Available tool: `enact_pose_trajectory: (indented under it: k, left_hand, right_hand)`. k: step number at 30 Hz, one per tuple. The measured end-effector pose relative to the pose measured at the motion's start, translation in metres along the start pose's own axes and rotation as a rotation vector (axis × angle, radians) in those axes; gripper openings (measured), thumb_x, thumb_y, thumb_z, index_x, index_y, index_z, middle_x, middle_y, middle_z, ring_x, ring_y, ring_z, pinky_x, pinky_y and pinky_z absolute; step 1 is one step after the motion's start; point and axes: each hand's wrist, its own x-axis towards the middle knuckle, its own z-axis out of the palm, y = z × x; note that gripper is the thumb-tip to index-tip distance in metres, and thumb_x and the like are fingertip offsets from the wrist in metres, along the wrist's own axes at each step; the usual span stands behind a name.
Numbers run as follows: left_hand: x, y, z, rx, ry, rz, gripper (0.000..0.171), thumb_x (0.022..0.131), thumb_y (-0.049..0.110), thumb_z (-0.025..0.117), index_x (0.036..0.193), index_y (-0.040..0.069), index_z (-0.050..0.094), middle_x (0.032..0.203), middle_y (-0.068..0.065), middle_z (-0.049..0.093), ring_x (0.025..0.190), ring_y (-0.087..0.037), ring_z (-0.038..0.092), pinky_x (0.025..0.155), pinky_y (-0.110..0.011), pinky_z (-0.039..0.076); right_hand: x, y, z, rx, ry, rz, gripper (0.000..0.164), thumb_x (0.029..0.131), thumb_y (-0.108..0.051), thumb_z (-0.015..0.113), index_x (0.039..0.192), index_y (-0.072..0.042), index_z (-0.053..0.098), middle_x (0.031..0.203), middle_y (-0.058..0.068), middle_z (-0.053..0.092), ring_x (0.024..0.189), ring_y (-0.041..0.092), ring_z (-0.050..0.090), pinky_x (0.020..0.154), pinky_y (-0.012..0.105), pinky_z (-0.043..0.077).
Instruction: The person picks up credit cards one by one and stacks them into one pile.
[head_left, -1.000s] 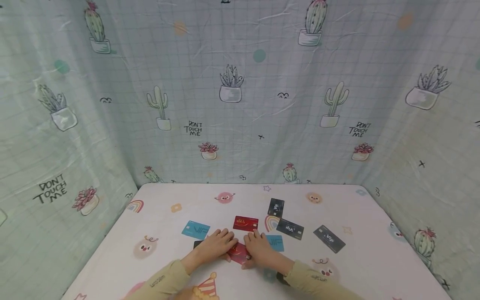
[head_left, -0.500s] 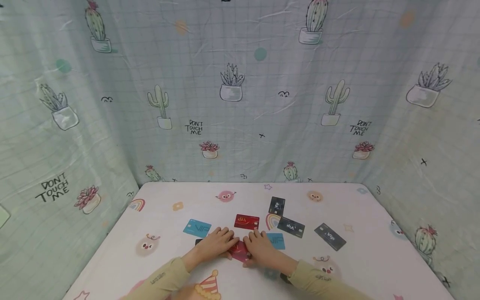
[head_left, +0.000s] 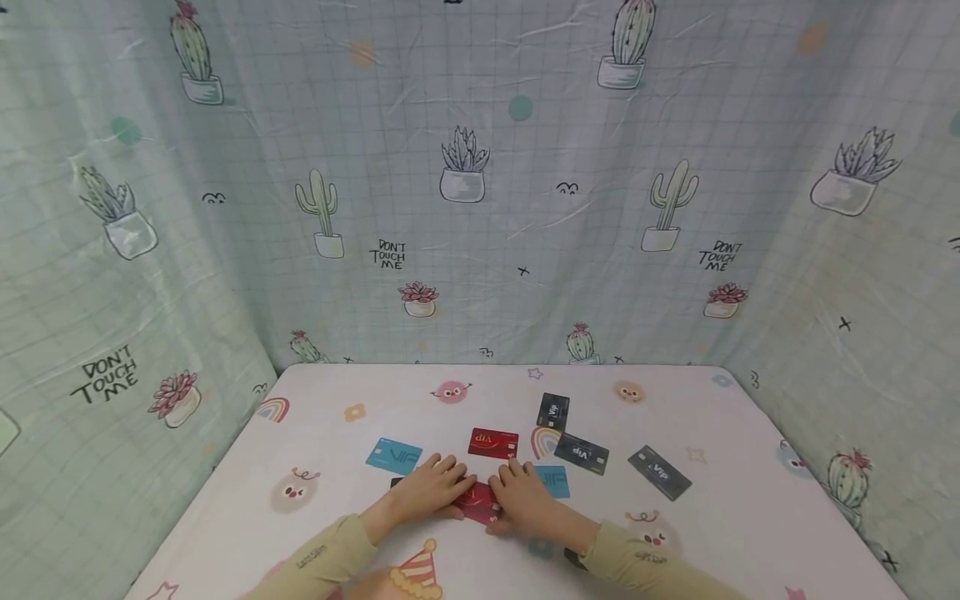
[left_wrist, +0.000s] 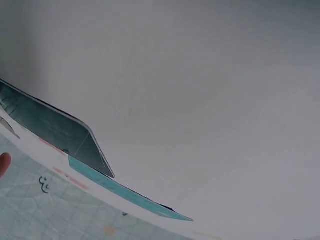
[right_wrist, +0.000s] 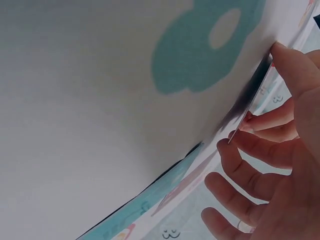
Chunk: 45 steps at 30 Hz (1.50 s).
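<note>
In the head view a red VIP card (head_left: 477, 502) is held between both hands, low in the middle of the table. My left hand (head_left: 429, 490) grips its left side, fingers over the far edge and thumb at the near one. From the other side my right hand (head_left: 521, 498) pinches it. The right wrist view shows the card nearly edge-on, a thin dark strip (right_wrist: 252, 92) between thumb and fingers of the right hand (right_wrist: 270, 170). A black card (head_left: 396, 482) peeks out beside the left hand; a blue card (head_left: 553, 482) lies partly behind the right hand.
A second red card (head_left: 492, 443) lies just beyond the hands, with another blue card (head_left: 394, 456) to the left. Several black cards, one of them this card (head_left: 659, 472), are spread to the right. Another black card (head_left: 574, 558) is mostly under the right sleeve. A cactus-print curtain (head_left: 480, 283) surrounds the table.
</note>
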Motion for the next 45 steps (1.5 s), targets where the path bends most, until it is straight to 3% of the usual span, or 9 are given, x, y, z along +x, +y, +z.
enact_pose_trajectory:
  k: [9,17,26,36,45]
  left_hand:
    - [-0.001,0.004,-0.002,-0.019,-0.028,-0.027,0.056,0.085,0.058,0.038,0.126,0.021,0.049,0.114,0.002,0.057,0.104,-0.016,0.05,0.091,-0.036,0.044]
    - [-0.001,0.006,-0.004,-0.022,0.011,-0.024,0.057,0.085,0.058,0.042,0.126,0.019,0.048,0.112,0.002,0.057,0.102,-0.015,0.05,0.091,-0.035,0.044]
    - [-0.001,0.01,-0.007,-0.058,0.04,-0.036,0.057,0.084,0.057,0.044,0.123,0.017,0.05,0.109,0.001,0.056,0.099,-0.015,0.05,0.089,-0.035,0.044]
    - [-0.001,0.013,-0.006,-0.046,0.102,-0.046,0.056,0.085,0.058,0.041,0.12,0.016,0.053,0.107,0.0,0.056,0.097,-0.015,0.049,0.087,-0.035,0.044]
    - [0.001,0.017,-0.006,-0.025,0.109,-0.052,0.056,0.086,0.058,0.038,0.119,0.016,0.052,0.106,0.0,0.055,0.097,-0.015,0.048,0.086,-0.033,0.044]
  right_hand:
    - [-0.004,0.002,-0.004,0.053,-0.016,-0.012,0.057,0.071,-0.059,0.061,0.107,-0.015,0.053,0.093,0.0,0.051,0.09,0.016,0.041,0.08,0.036,0.038]
    - [-0.007,0.005,-0.004,0.1,-0.007,0.011,0.056,0.071,-0.055,0.064,0.11,-0.016,0.052,0.093,0.001,0.051,0.094,0.019,0.044,0.084,0.042,0.039]
    - [-0.009,0.008,-0.003,0.081,0.022,0.01,0.054,0.069,-0.053,0.065,0.108,-0.018,0.052,0.089,0.0,0.05,0.09,0.018,0.042,0.08,0.039,0.039]
    - [-0.014,0.011,-0.006,0.121,-0.001,0.02,0.056,0.068,-0.052,0.067,0.111,-0.019,0.051,0.089,-0.001,0.047,0.09,0.017,0.041,0.083,0.042,0.038]
    - [-0.017,0.016,-0.004,0.171,-0.028,0.01,0.057,0.069,-0.049,0.067,0.115,-0.02,0.05,0.092,-0.003,0.045,0.091,0.015,0.038,0.085,0.041,0.037]
